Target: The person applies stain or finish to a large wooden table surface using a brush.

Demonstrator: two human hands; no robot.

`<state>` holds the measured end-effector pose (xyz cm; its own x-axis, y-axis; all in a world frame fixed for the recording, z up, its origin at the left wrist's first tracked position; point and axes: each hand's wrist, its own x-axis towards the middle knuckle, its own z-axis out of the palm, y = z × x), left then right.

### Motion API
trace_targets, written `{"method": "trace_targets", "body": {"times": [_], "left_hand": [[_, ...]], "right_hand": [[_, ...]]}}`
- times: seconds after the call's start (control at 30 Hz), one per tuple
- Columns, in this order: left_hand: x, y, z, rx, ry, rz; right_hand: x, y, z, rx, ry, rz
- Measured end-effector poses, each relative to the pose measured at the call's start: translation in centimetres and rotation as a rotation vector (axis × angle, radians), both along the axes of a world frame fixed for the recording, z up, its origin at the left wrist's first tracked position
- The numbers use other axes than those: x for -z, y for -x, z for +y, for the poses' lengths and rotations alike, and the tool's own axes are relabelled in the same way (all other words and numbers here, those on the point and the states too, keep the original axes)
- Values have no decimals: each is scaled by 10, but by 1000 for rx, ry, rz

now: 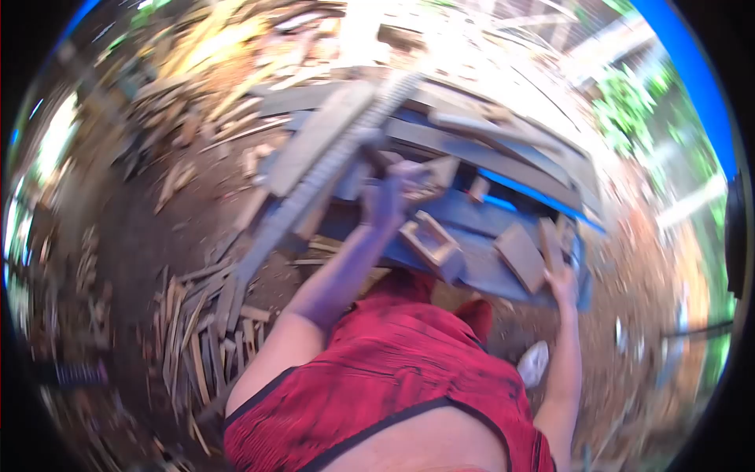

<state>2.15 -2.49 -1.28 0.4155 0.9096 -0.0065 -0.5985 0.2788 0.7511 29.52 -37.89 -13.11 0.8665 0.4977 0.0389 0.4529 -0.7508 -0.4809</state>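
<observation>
My left hand (395, 179) is closed around a dark hammer-like tool (373, 149), blurred by motion, raised over the middle of the workbench (480, 236). Close beyond that hand is a light wooden piece (442, 170). A small open wooden box frame (432, 240) rests tilted on the bench, nearer my body. At the bench's right end, my right hand (561, 283) has its fingers on a narrow wood block (550, 242). Just left of it lies a flat rectangular board (519, 257), apart from the box frame.
Long planks (322, 138) and a ridged strip (314, 177) cross the bench's left side. More boards (503, 149) lie along its far edge. Offcuts (200, 338) pile up on the ground at left. Scrap wood (220, 63) is heaped farther back.
</observation>
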Motion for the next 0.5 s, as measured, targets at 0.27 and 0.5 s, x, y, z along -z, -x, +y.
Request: {"method": "trace_targets", "body": {"times": [0.27,0.5], "left_hand": [[-22,-2,-34,341,-1664,729],[6,-12,-61,602,-1867,867]], "right_hand": [[-61,19,54,-207,-309,-68],[-133,161,124,-731,-269,453]]}}
